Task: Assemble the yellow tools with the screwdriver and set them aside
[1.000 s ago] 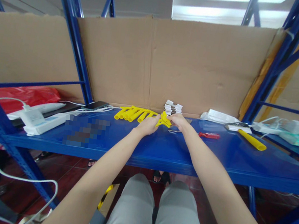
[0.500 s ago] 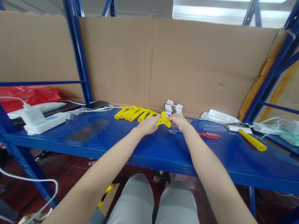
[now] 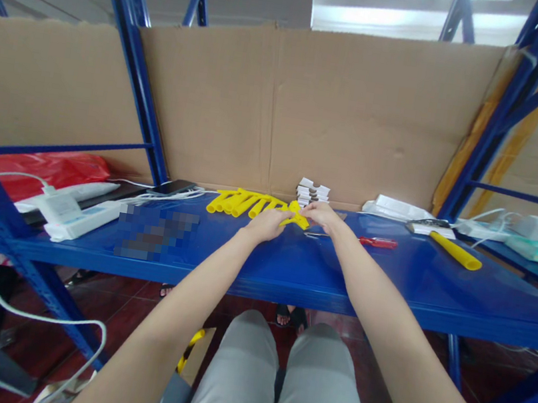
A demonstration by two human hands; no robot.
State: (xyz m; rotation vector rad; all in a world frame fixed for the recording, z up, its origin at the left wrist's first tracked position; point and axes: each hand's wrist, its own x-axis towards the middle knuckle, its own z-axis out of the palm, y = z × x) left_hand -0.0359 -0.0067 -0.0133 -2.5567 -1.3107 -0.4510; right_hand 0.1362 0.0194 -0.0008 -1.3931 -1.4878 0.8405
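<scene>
A yellow piece with several arms [image 3: 299, 215] is between my hands over the blue shelf [image 3: 299, 267]. My left hand [image 3: 268, 224] is closed on its left side. At its right side, the fingers of my right hand [image 3: 320, 214] are pinched together; what they grip is too small to make out. Several yellow tubes [image 3: 238, 204] lie in a row left of my left hand. Just behind my hands stands a stack of white pieces [image 3: 311, 193]. A red-handled screwdriver [image 3: 378, 243] lies to the right, its shaft pointing toward my right hand.
One yellow tube [image 3: 456, 251] lies at the right beside a white object [image 3: 431, 228]. A white power strip [image 3: 84, 221] with cables is at the left, near a black phone [image 3: 174, 187]. Cardboard [image 3: 312, 114] walls the back. Blue posts [image 3: 147, 102] frame the shelf.
My right hand has shifted very slightly at the yellow piece. My left hand keeps its hold, and the view has tilted a little.
</scene>
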